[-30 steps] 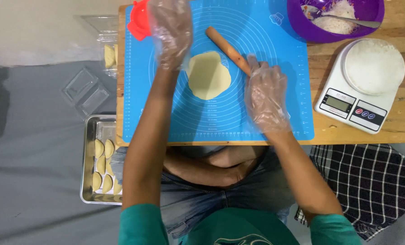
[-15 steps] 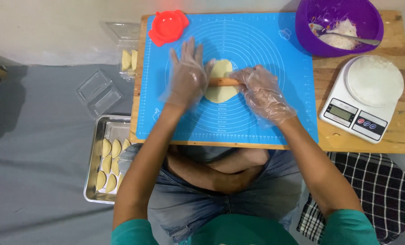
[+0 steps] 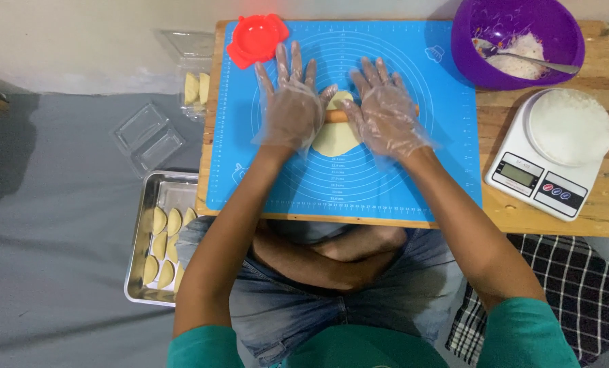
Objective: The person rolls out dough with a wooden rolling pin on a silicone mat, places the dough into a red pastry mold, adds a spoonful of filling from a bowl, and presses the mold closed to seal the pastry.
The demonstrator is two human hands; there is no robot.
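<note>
Head view: both gloved hands flat, fingers spread, on the rolling pin [image 3: 338, 116].
Left hand [image 3: 291, 102]: moved up the mat [image 3: 447, 157].
Right hand [image 3: 386, 112]: likewise.
Dough [image 3: 335, 136]: mid-mat, under the pin, rolling forward.

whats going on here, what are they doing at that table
A person in clear plastic gloves presses the left hand and right hand flat on a wooden rolling pin lying across a pale round of dough on a blue baking mat. A red dumpling mould sits at the mat's far left corner. On the wooden table stand a purple bowl with a spoon and a kitchen scale. A steel tray of folded dumplings rests on the floor.
</note>
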